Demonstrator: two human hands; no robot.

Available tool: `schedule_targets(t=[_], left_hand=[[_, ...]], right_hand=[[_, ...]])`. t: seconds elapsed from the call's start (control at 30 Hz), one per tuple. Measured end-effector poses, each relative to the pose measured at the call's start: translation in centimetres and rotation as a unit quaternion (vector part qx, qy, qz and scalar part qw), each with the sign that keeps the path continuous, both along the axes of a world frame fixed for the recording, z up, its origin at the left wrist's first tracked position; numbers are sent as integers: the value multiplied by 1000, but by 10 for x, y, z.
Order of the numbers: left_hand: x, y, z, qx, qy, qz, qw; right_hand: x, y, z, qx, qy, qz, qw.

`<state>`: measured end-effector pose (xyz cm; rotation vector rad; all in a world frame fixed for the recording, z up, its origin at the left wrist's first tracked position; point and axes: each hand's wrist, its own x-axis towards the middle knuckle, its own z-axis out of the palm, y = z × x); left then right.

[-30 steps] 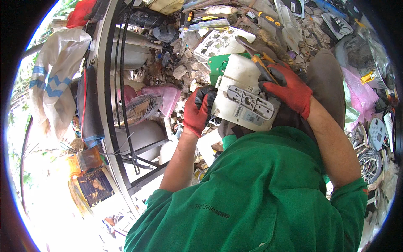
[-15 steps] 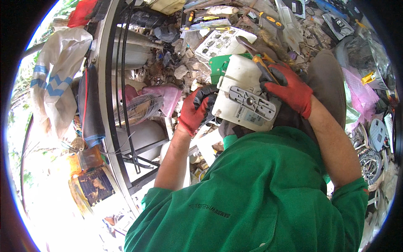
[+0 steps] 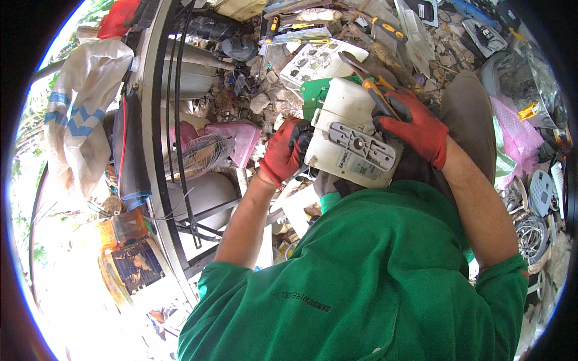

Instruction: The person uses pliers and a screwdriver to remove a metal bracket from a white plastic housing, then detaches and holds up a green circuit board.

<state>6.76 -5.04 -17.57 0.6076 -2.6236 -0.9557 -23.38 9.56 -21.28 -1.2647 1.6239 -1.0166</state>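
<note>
A boxy off-white plastic housing (image 3: pixel 343 108) rests over my lap, a grey mounting bracket (image 3: pixel 361 147) on its upper face. At its left edge is my left hand (image 3: pixel 285 150) in a red and black glove, fingers curled in; what they grip is hidden. My right hand (image 3: pixel 416 125), gloved alike, is closed round pliers (image 3: pixel 378 96) with orange and dark handles and lies against the housing's right side. The pliers' dark jaws point up and left, past the housing's top edge. A green circuit board (image 3: pixel 313 96) shows just beyond the housing.
Farther off lies a white panel (image 3: pixel 322 62) with cut-outs, near a tray of tools (image 3: pixel 296 33). A metal frame (image 3: pixel 155 120) stands to the left, with a pink plastic piece (image 3: pixel 233 139) beside it. Coiled cable (image 3: pixel 533 239) and pink wrap (image 3: pixel 518 135) lie at right among rubble.
My left hand has shifted slightly up and right, its back rolling more into view, with the forearm following. My right hand, the pliers and the housing stay nearly still.
</note>
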Motion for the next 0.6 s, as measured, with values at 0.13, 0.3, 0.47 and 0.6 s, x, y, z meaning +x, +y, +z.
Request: schedule_targets(t=[0.13,0.3,0.47,0.6], left_hand=[[-2,1,0,5,-2,22,1000],[-5,-2,8,21,-33,7,999],[-6,10,8,78,-13,104,991],[-10,15,16,108,-59,161,979]], right_hand=[[3,0,7,20,13,-8,1000],[0,1,8,6,-20,-1,1000],[1,0,9,8,-4,-4,1000],[1,1,4,-8,-14,-14,1000]])
